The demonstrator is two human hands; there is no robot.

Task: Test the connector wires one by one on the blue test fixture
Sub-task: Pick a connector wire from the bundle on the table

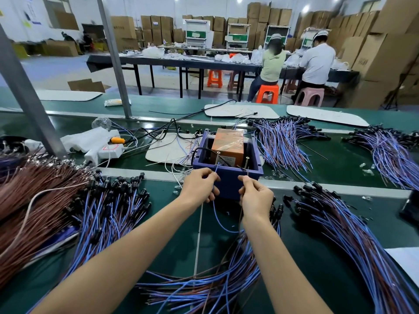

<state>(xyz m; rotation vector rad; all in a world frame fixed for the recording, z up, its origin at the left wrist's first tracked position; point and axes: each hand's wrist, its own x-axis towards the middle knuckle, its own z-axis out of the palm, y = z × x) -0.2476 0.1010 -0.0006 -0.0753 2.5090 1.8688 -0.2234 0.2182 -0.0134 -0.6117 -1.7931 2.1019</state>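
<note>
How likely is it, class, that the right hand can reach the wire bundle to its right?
Probably yes: the wire bundle lies close beside the right hand and the way looks free, though that hand pinches a wire.

Wire bundles (108,214) flank a bare belt strip (181,241) before the blue fixture (229,177).

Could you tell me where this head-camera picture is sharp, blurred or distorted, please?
Head view: the left hand, right hand and blue test fixture are sharp; the wide-angle lens tilts the grey post; cartons at the right edge are smeared; ceiling lights blow out white.
</note>
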